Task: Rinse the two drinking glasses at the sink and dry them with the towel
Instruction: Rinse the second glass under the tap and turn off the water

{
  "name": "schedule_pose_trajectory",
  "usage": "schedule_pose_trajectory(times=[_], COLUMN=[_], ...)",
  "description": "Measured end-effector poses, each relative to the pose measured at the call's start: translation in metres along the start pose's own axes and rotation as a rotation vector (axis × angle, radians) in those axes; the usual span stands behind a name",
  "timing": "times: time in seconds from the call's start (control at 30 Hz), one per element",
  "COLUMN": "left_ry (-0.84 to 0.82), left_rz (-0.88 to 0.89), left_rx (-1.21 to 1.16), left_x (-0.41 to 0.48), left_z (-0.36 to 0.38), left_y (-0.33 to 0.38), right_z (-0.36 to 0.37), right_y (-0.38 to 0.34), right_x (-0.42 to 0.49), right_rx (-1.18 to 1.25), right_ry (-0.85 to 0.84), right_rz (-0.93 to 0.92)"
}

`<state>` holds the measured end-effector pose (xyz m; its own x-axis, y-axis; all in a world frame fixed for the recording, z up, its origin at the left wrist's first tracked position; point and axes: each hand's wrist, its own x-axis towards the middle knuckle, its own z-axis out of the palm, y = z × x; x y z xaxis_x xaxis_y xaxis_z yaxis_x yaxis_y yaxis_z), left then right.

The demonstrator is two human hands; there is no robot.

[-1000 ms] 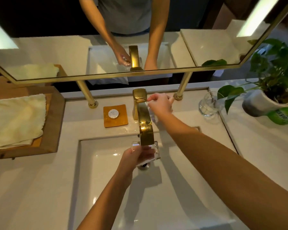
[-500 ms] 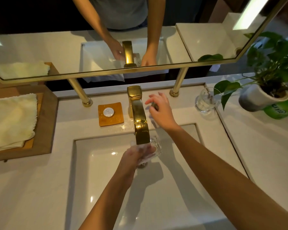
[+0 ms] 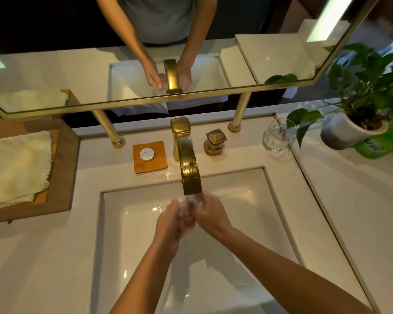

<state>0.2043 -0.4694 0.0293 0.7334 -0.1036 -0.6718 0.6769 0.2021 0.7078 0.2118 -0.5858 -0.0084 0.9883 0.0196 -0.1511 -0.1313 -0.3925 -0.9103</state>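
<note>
A clear drinking glass sits between both my hands over the white sink basin, right under the spout of the gold faucet. My left hand wraps its left side and my right hand presses against its right side and rim; most of the glass is hidden by my fingers. The second clear glass stands upright on the counter at the back right, beside the plant. A cream towel lies folded on a wooden tray at the left.
The gold tap handle stands right of the faucet. An orange soap dish with a small white round soap lies left of it. A potted green plant overhangs the back right counter. A gold-framed mirror spans the back on two posts.
My right hand left the tap handle and came down to the glass under the spout. My left hand kept the glass in the basin.
</note>
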Motion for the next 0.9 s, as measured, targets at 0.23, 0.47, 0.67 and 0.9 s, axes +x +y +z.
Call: schedule_pose_trajectory(times=[0.23, 0.47, 0.67, 0.9], left_ry=[-0.197, -0.204, -0.184, -0.123], left_rz=[0.563, 0.319, 0.613, 0.017], left_rx=[0.953, 0.741, 1.614, 0.602], left_x=[-0.005, -0.002, -0.017, 0.012], left_z=[-0.013, -0.007, 0.006, 0.019], left_y=[0.004, 0.014, 0.018, 0.035], right_z=[-0.01, 0.003, 0.004, 0.013], right_y=[-0.002, 0.006, 0.016, 0.02], right_x=[0.002, -0.004, -0.009, 0.003], right_rx=[0.663, 0.863, 1.117, 0.876], right_ry=[-0.324, -0.192, -0.193, 0.008], right_rz=[0.881, 0.847, 0.934, 0.724])
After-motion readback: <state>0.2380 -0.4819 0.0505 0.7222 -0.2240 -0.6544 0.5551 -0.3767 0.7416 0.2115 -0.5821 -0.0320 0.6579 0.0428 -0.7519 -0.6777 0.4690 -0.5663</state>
